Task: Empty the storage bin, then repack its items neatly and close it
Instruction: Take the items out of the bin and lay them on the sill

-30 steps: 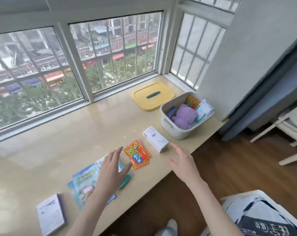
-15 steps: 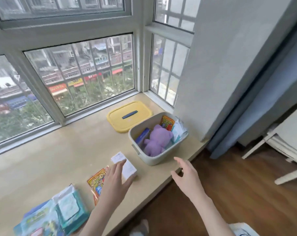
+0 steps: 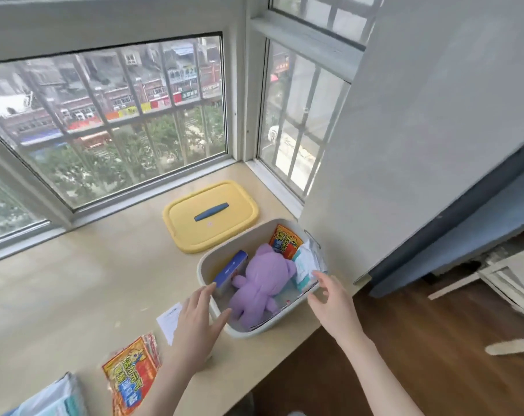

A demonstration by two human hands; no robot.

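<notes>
Head view. I list from the hands outward.

- Left hand (image 3: 194, 325): fingers straight and spread, holding nothing, over the near-left rim of the pale grey plastic storage bin (image 3: 256, 332). I cannot tell whether it touches.
- Right hand (image 3: 332, 307): fingers loosely extended and empty, at the bin's right rim beside the white paper packets (image 3: 307, 262).
- The bin stands uncovered on the beige window ledge (image 3: 74, 280), near its front edge. Inside I see a purple plush toy (image 3: 260, 283), a blue and white carton (image 3: 230, 270) and an orange printed sachet (image 3: 284, 241).
- Yellow rectangular lid with blue handle (image 3: 188, 226): flat on the ledge, just behind the bin.
- Small white box (image 3: 168, 321): partly under the left hand.
- Orange printed sachets (image 3: 131, 376) and teal packets (image 3: 56, 397): on the ledge, lower left.
</notes>
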